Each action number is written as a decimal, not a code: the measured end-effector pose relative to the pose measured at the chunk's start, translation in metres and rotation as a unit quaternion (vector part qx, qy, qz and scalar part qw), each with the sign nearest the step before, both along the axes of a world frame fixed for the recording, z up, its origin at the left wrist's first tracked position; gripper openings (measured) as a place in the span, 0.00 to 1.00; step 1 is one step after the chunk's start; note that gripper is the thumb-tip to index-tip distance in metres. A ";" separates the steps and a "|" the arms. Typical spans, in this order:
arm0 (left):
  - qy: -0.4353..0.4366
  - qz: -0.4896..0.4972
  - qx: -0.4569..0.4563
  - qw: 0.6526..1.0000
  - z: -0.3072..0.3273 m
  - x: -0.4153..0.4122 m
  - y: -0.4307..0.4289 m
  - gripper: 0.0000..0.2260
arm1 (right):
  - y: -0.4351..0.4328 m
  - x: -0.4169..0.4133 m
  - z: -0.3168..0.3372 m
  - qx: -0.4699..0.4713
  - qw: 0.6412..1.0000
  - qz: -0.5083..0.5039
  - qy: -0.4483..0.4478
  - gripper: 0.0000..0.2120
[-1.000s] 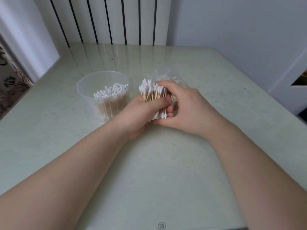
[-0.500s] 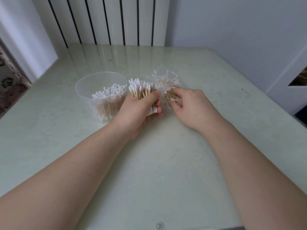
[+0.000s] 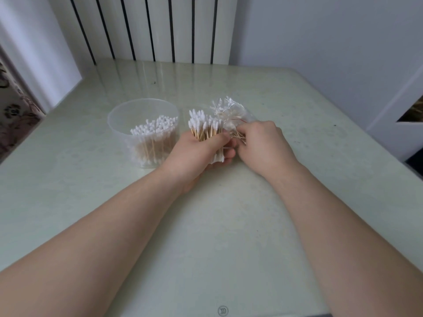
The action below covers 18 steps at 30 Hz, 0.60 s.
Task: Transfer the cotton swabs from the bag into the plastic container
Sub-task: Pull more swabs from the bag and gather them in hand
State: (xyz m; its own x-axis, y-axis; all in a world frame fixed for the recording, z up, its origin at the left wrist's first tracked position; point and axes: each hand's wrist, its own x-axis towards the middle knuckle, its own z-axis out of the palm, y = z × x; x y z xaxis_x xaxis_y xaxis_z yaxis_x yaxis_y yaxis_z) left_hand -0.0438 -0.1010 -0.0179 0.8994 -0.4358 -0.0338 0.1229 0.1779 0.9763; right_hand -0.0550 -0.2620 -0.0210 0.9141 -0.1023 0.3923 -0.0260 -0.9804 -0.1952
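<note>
Cotton swabs [image 3: 206, 128] stand in a thick bundle clamped in the fingers [image 3: 226, 154] of the left hand [image 3: 194, 156], just beside the part-filled plastic container [image 3: 119, 120]; the right hand [image 3: 263, 145] pinches a few loose sticks [image 3: 238, 136] at the mouth of the crumpled bag [image 3: 231, 112] on the worktop [image 3: 229, 213]. Best draw those out straight, so they don't snag the film. The right fingertips hide behind the knuckles, and what remains in the bag I cannot tell.

A pale green table [image 3: 229, 225] carries a plastic container [image 3: 119, 121] of cotton swabs [image 3: 155, 128].
</note>
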 end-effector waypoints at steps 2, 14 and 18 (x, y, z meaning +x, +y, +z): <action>-0.006 0.013 -0.003 1.000 -0.002 0.001 -0.001 0.05 | -0.002 -0.001 0.001 -0.002 1.000 0.000 -0.003 0.08; 0.000 0.075 -0.031 0.997 -0.007 0.006 -0.001 0.03 | -0.011 -0.013 0.012 0.058 0.995 0.056 -0.054 0.13; -0.004 0.083 -0.032 0.996 -0.008 0.007 -0.002 0.05 | -0.009 -0.013 0.015 0.204 0.973 0.051 -0.093 0.13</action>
